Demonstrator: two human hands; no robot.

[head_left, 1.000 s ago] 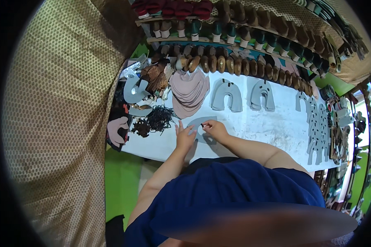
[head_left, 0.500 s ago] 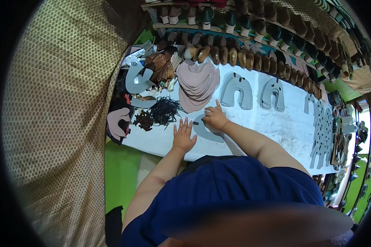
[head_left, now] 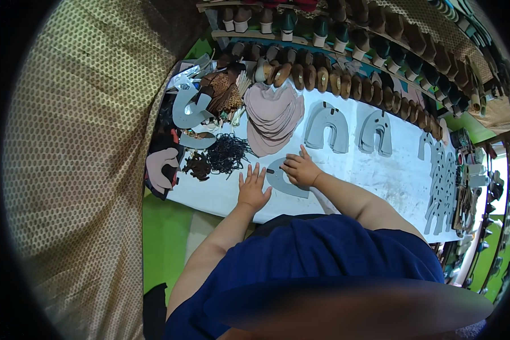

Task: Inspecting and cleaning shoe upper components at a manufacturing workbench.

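A grey U-shaped leather-like cutout (head_left: pixel 283 182) lies on the white-covered table (head_left: pixel 334 175) close to my body. A small dark strip (head_left: pixel 270 170) sits at its left part. My right hand (head_left: pixel 301 169) rests over the cutout's upper right part, fingers apart and slightly bent, with nothing visible gripped. Part of the cutout is hidden under that hand. My left hand (head_left: pixel 254 190) lies flat on the table just left of the cutout, fingers spread and holding nothing. Beyond both hands lies a fanned stack of pinkish cutouts (head_left: pixel 275 116).
A tangle of black strips (head_left: pixel 228 153) and a small brown heap (head_left: pixel 198 165) lie to the left. Two grey stacks (head_left: pixel 327 129) of U-shaped pieces are farther right. Wooden shoe lasts (head_left: pixel 335 83) line the back below shelves of heeled shoes. A patterned curtain (head_left: pixel 90 170) hangs at left.
My right hand has shifted slightly to the right and toward me over the grey cutout, uncovering a little more of it. My left hand stays in nearly the same spot.
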